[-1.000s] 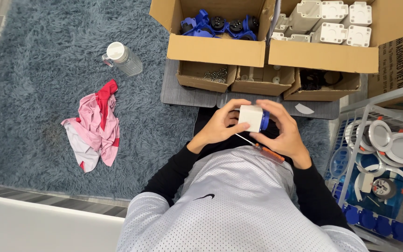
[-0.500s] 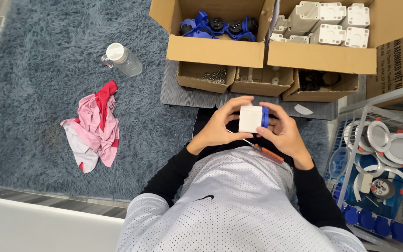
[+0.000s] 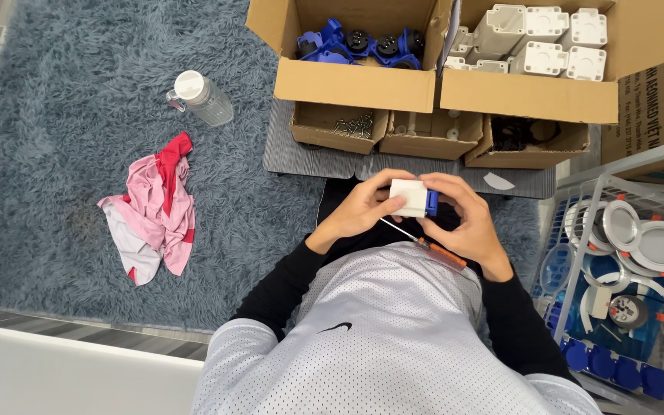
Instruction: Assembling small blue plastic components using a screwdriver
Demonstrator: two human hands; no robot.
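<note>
A shaggy grey-blue rug (image 3: 63, 154) covers the floor. On it, ahead of the seated person, two large cardboard boxes stand side by side: the left box (image 3: 355, 83) holds blue socket inserts (image 3: 359, 46), the right box (image 3: 528, 94) holds white plastic housings (image 3: 536, 38). Three small cardboard trays (image 3: 436, 142) sit in front of them on a grey mat (image 3: 293, 157). At the right is a white wire basket (image 3: 578, 253) of round white fittings. A pink and red cloth (image 3: 155, 211) and a clear bottle (image 3: 200, 98) lie on the rug to the left.

Both hands meet over the lap, just short of the mat. The left hand (image 3: 359, 211) and right hand (image 3: 463, 219) close around one white housing with a blue part (image 3: 413, 198), fingers curled over its top and sides. The right hand also pins an orange-handled screwdriver (image 3: 432, 247) under the palm.

The step in hand looks like seating the blue part in the housing. The next move probably calls for freeing the screwdriver to fasten it.

The housing's long axis runs left to right, with the blue end pointing right. The screwdriver lies diagonally, shaft tip towards the left hand.
</note>
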